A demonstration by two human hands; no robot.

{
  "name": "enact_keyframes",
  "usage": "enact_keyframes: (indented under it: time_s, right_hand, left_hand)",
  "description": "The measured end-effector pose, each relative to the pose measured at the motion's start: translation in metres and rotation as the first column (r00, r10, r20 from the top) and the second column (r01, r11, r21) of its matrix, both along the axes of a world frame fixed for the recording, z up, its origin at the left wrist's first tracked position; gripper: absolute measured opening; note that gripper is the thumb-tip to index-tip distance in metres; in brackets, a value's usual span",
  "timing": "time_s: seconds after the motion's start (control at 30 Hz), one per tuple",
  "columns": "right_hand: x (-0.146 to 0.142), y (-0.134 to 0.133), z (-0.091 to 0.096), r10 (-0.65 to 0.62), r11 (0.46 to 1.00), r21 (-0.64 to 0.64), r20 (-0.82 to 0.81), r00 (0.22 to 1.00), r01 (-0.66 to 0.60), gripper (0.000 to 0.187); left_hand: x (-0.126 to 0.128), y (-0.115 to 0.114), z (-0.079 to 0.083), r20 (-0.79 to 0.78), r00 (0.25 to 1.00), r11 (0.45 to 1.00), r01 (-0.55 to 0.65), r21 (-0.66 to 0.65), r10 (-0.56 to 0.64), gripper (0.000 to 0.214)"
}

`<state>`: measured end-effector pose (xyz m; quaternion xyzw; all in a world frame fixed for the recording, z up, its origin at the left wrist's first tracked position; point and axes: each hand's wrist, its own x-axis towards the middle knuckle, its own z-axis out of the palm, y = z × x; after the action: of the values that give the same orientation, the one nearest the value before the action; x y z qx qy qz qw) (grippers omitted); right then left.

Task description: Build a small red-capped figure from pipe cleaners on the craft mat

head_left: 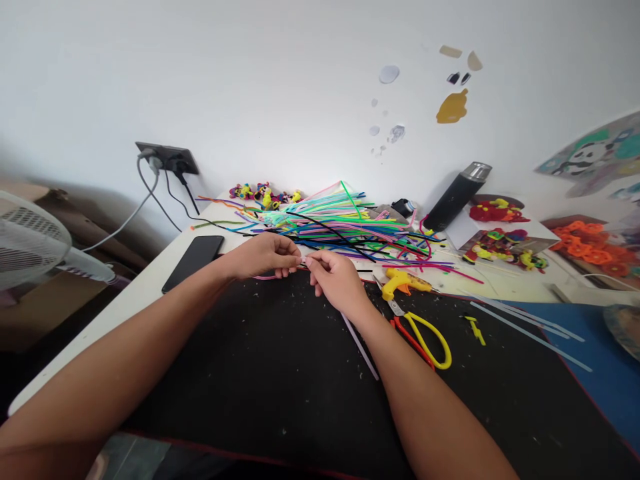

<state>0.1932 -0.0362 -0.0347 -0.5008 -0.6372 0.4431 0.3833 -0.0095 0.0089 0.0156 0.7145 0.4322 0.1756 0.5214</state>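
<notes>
My left hand (264, 255) and my right hand (336, 279) meet over the far part of a black mat (280, 387). Both pinch a thin pink pipe cleaner (360, 347); its end sits between the fingertips and its length trails under my right wrist toward me. A short pink piece (265, 277) shows below my left hand. Just beyond the hands lies a big heap of coloured pipe cleaners (340, 223).
A yellow glue gun (403, 283) and yellow-and-red scissors (425, 337) lie right of my right hand. A black phone (194, 261) lies at left, a fan (30, 243) beyond the table edge. A black bottle (457, 195), clear glue sticks (530, 330) and small craft figures (500, 250) lie at right.
</notes>
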Motion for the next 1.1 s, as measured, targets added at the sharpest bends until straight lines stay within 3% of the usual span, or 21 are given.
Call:
enact_keyframes:
  time_s: [0.37, 0.97, 1.1]
  right_hand:
    - [-0.002, -0.001, 0.001, 0.006, 1.0, 0.001, 0.041, 0.999, -0.006, 0.019]
    - [-0.002, -0.002, -0.005, 0.006, 0.999, 0.052, 0.108, 0.994, -0.012, 0.023]
    - [-0.002, -0.001, -0.008, 0.013, 0.999, 0.049, 0.081, 0.997, -0.017, 0.022]
  left_hand:
    - [0.004, -0.004, 0.004, -0.048, 0.999, 0.999, 0.021, 0.025, -0.019, 0.025]
    - [0.004, -0.003, -0.005, -0.125, 0.989, 0.989, -0.059, 0.133, 0.076, 0.021]
    - [0.008, -0.007, -0.005, -0.169, 0.981, 0.976, -0.06, 0.208, 0.096, 0.02]
